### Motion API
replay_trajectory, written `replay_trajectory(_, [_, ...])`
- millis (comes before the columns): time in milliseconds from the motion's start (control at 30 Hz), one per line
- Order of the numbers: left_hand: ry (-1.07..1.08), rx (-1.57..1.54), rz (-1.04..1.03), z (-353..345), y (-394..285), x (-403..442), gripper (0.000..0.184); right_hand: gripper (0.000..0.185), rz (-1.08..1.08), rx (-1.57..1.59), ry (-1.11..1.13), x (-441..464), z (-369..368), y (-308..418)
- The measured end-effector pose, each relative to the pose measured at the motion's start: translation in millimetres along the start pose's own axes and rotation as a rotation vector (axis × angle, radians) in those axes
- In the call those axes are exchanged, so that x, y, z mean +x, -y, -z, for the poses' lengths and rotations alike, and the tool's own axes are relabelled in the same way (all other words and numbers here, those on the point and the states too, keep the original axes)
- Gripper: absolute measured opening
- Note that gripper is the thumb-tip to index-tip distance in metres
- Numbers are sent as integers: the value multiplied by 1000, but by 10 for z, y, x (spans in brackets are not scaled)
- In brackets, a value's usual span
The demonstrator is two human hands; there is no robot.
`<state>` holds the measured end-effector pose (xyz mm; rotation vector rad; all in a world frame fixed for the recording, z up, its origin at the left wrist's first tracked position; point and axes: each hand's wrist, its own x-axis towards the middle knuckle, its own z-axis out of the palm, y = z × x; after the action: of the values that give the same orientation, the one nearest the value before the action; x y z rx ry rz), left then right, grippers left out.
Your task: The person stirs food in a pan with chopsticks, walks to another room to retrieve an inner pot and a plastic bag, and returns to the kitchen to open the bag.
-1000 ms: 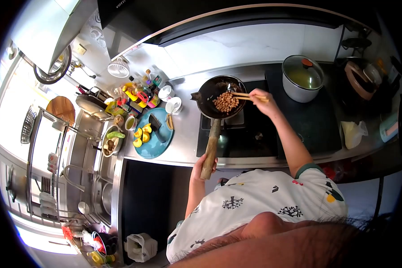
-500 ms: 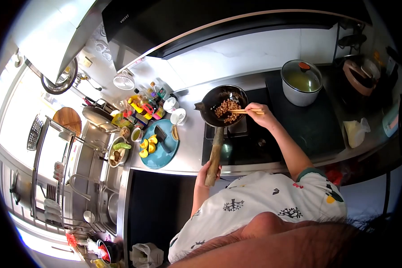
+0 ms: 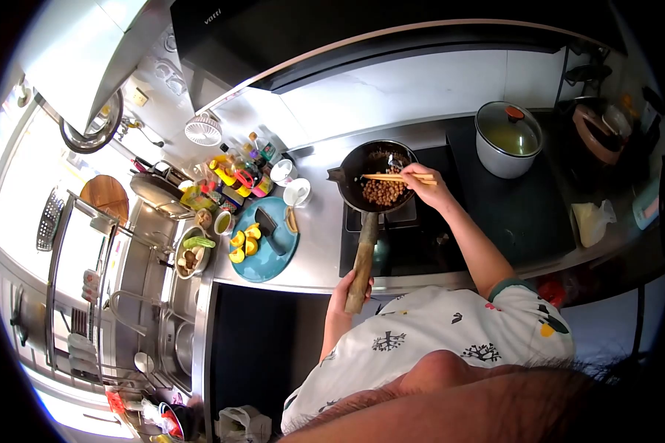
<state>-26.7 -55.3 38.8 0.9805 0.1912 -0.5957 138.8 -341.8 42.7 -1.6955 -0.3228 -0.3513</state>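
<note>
My left hand (image 3: 340,293) is wrapped round the wooden handle (image 3: 363,258) of a dark wok (image 3: 353,190), which sits over the left burner. In the wok lie many small round brown pieces, like peanuts (image 3: 384,193), gathered toward the near side. A pair of wooden chopsticks (image 3: 391,177) is gripped in my right hand (image 3: 428,188) at the wok's right rim. Their tips reach in over the far edge of the peanuts. Whether the tips touch any is too small to tell.
Left of the wok, a blue cutting board (image 3: 262,258) bears yellow pieces and a dark-bladed knife (image 3: 267,225). White cups (image 3: 297,193) and several bottles stand behind it. A lidded white pot (image 3: 506,151) stands on the right of the stove. A range hood (image 3: 391,44) hangs overhead.
The chopsticks have swung to lie nearly level, with their tips farther left and up. The peanuts have shifted toward the near side of the wok. My left hand keeps its hold on the handle.
</note>
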Motion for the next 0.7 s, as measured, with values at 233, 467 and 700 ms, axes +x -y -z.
replay_trajectory(233, [68, -3, 55, 234, -59, 78, 42, 10, 75, -66, -147, -147, -347, -2])
replay_trajectory(467, [54, 9, 183, 451, -354, 107, 33, 6, -142, -84, -14, -536, -132, 727])
replay_trajectory(700, [196, 33, 213, 730, -458, 229, 35, 8, -98, -81, -298, -606, -49, 313])
